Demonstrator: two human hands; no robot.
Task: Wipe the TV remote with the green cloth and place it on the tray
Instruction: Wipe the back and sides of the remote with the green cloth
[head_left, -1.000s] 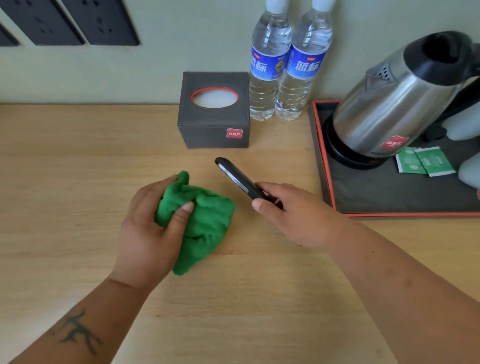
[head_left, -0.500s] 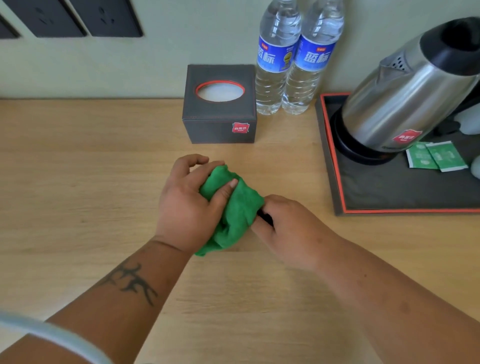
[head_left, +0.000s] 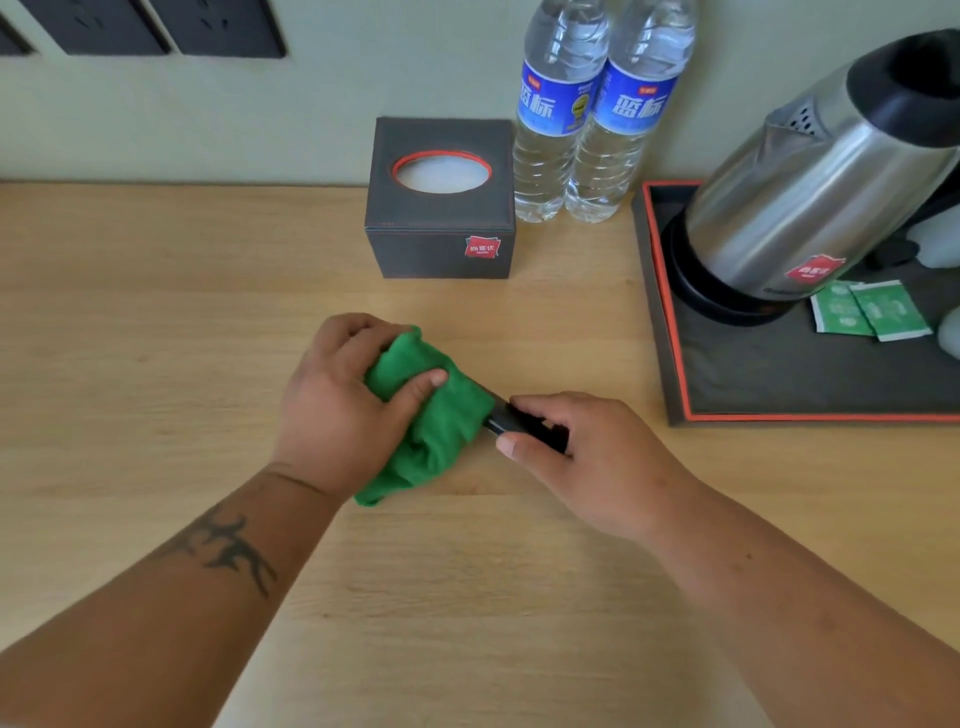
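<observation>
My left hand (head_left: 340, 405) grips the bunched green cloth (head_left: 441, 415) and wraps it around the far end of the black TV remote (head_left: 511, 420). Only a short black stretch of the remote shows between the cloth and my right hand (head_left: 587, 457), which pinches its near end just above the wooden table (head_left: 156, 338). The rest of the remote is hidden under the cloth and my fingers. The dark tray (head_left: 779, 384) with an orange rim lies to the right, apart from both hands.
A steel kettle (head_left: 810, 192) on its base and two green sachets (head_left: 867, 314) sit on the tray. A dark tissue box (head_left: 441, 228) and two water bottles (head_left: 587, 114) stand by the wall. Wall sockets (head_left: 156, 26) are upper left.
A second ago the cloth was left of the exposed remote. My left hand then brought the cloth over the remote and now slides it toward the far end, showing a bit of remote.
</observation>
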